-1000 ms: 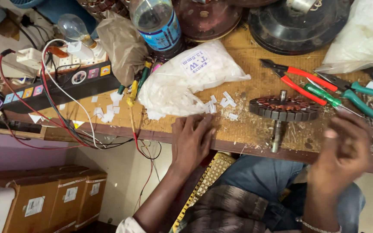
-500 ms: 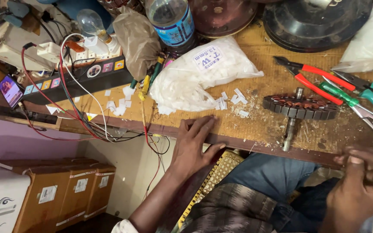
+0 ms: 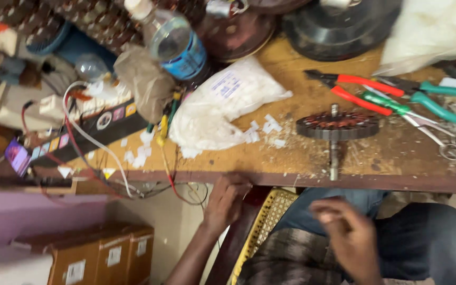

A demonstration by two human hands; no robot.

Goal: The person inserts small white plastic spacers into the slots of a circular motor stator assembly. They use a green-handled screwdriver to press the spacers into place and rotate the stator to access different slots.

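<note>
Below the worktop edge, the left hand curls its fingers against the wooden rim, gripping nothing else. Over the lap, the right hand hangs with blurred, loosely bent fingers; whether they pinch anything is unclear. On the worktop lies the motor rotor, well apart from both.

— What colours mark the bench?

— Worn yellow-brown wood with a darker reddish edge, flecked with white paper scraps. The white plastic bag is pale and crinkled; the bottle is clear with a blue label.

— And the tools?

— Red-handled pliers beside green-handled pliers. The motor rotor is dark grey with copper-brown windings.

— Below the bench?

— A yellow lattice-patterned seat, blue jeans, brown cardboard boxes with white labels.
</note>
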